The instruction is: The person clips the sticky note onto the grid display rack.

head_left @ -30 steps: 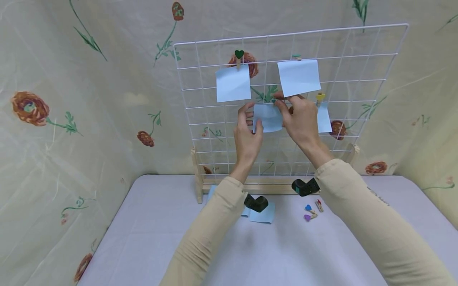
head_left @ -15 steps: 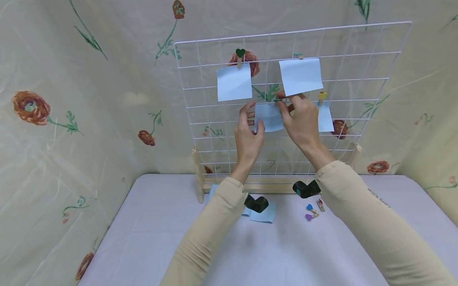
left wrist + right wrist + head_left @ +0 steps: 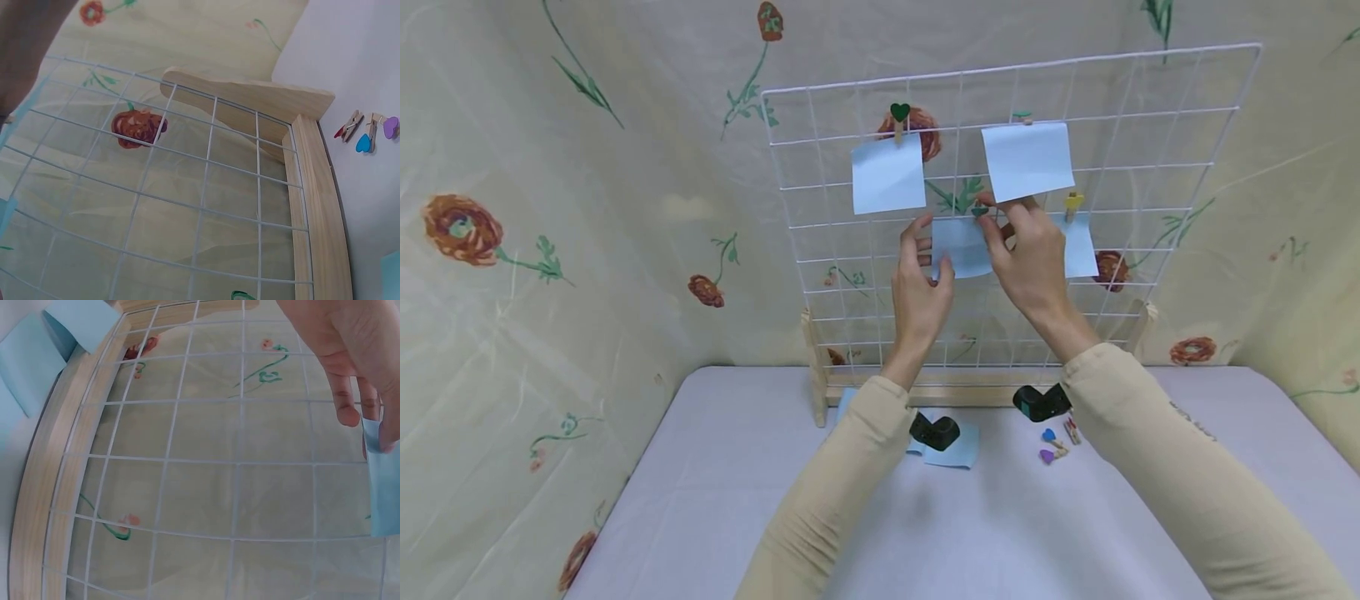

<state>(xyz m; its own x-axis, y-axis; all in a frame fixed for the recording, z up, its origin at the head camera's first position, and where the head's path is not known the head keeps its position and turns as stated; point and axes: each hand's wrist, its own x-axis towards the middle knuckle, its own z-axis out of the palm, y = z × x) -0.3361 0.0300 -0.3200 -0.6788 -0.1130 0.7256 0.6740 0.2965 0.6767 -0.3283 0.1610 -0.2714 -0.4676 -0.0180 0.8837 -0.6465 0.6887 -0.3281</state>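
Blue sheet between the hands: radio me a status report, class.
Left hand pinches sheet by left edge. Right hand pinches green clip near top edge. Wire grid behind; no obstruction visible.

The left sleeve (image 3: 831, 492) and right sleeve (image 3: 1195, 487) are long, beige and creased, the right bearing small dark markings (image 3: 1192, 419). Black, angular wrist cameras (image 3: 936, 432) protrude beside both cuffs (image 3: 1084, 367).

right hand (image 3: 1028, 254): shifted slightly | green clip (image 3: 980, 212) it pinches: more visible | lower-right blue note (image 3: 1081, 250): less covered
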